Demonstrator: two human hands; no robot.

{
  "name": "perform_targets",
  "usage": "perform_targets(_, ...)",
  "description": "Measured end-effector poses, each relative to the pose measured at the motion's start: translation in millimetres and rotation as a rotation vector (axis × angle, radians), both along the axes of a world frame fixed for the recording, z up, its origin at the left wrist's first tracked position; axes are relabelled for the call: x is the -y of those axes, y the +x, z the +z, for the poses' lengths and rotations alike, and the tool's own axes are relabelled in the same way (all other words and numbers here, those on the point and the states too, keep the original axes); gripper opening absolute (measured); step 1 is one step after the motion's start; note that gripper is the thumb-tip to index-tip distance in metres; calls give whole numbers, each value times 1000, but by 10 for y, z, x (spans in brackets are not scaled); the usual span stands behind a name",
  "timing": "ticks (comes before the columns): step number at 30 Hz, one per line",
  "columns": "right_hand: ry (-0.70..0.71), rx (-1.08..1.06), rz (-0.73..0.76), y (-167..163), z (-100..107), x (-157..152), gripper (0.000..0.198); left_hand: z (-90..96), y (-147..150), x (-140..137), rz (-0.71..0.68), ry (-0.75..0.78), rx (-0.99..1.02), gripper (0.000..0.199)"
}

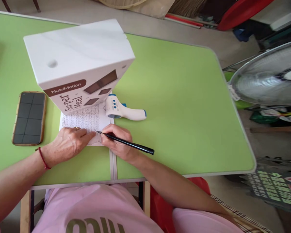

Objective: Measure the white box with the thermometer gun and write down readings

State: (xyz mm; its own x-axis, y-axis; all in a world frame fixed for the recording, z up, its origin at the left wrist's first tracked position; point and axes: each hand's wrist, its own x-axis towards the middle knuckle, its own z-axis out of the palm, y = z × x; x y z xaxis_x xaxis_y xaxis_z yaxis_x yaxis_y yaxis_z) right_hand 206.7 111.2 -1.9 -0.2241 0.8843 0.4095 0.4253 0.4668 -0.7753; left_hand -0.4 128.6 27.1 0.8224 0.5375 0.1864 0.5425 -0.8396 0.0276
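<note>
A sheet of paper [87, 119] covered in handwritten lines lies on the green table, its far part hidden by a tall white box. My left hand [69, 144] rests on the sheet's near left part, fingers extended and lying against it, holding nothing. Gripped between the fingers of my right hand [118, 140] is a black pen [133, 145]. The pen's tip touches or nearly touches the paper, just beside my left fingertips. A white and blue infrared thermometer [127, 113] lies past my right hand, its head over the paper's right edge.
The NutriMotion box [80, 48] stands upright behind the paper. A phone in a tan case [30, 118] lies to the left. A seam crosses the green table [184, 97]. Beyond its right edge stands a fan [264, 77]; a red stool [161, 207] is below the front edge.
</note>
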Motion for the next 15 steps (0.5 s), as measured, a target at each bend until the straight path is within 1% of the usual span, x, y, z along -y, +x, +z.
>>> perform_targets(7,18,17,-18,0,-13,-3,15,7,5,-2,3,-2,-7,27)
perform_targets(12,-5,-21,-17,4,-14,-2,15,13,-2,-4,4,-8,-18,26)
perform_targets(15,-2,4,-24,1,-4,-2,16,14,-9,-4,-1,-5,-6,27)
